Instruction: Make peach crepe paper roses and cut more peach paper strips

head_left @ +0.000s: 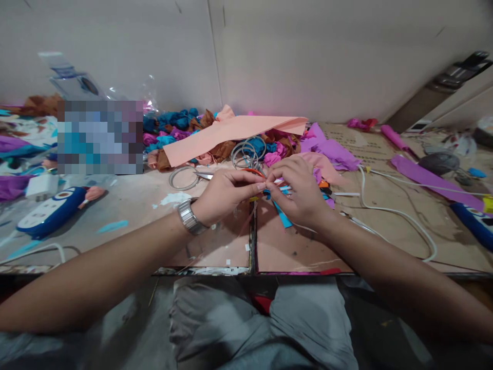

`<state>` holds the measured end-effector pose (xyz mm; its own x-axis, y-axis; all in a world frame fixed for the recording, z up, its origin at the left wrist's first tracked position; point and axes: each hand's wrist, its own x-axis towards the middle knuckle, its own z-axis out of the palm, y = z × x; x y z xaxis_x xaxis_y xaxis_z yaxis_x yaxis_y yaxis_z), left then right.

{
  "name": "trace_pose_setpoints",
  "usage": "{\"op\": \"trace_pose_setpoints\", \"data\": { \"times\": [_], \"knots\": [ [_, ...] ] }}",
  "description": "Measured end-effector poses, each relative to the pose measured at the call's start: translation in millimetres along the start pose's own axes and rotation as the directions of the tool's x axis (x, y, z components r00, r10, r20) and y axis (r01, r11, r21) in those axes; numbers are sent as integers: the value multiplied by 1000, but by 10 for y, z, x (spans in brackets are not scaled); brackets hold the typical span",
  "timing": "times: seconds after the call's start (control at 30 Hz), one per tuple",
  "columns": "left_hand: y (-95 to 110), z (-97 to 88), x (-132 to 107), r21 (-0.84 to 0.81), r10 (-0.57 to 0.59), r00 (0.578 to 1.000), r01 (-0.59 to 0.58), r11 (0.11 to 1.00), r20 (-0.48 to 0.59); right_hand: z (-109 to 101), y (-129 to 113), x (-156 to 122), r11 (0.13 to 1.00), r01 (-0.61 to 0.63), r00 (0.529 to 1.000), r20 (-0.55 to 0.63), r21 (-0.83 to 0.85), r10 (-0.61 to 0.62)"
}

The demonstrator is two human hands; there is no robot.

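My left hand [234, 192], with a metal watch [188, 216] on its wrist, is pinched closed, thumb against forefinger. My right hand [298, 192] meets it fingertip to fingertip, also pinched. Whatever lies between the fingertips is too small and covered to name. Bright blue strips [284, 215] of crepe paper show just below the right fingers. Scissors [204, 175] lie behind my left hand, blades pointing left, their orange handle partly hidden. Several metal rings [246, 154] rest behind the hands, and one more ring [183, 178] sits left of the scissors.
A peach crepe paper sheet [231, 134] lies over a heap of coloured crumpled paper. Blue-and-white power strips [52, 210] sit at left and right. A white cable [404, 213] loops on the cardboard at right. A dark tumbler [431, 95] stands by the wall.
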<state>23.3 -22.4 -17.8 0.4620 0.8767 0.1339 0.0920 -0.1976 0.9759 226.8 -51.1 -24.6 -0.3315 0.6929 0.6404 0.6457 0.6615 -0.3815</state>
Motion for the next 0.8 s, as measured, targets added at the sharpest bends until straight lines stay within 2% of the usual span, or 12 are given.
{"op": "trace_pose_setpoints", "data": {
  "times": [0.13,0.33,0.8],
  "knots": [
    [-38,7,-2,-66,-3,1000,4,998,4,7,2,2,1000,0,999,-37,-9,0],
    [-72,46,2,-238,-105,994,94,967,-34,-8,-25,6,1000,-6,998,-69,-24,4],
    [-73,31,5,-181,-10,997,-4,983,-73,0,-6,-5,1000,-10,994,-109,-30,7]
  ]
}}
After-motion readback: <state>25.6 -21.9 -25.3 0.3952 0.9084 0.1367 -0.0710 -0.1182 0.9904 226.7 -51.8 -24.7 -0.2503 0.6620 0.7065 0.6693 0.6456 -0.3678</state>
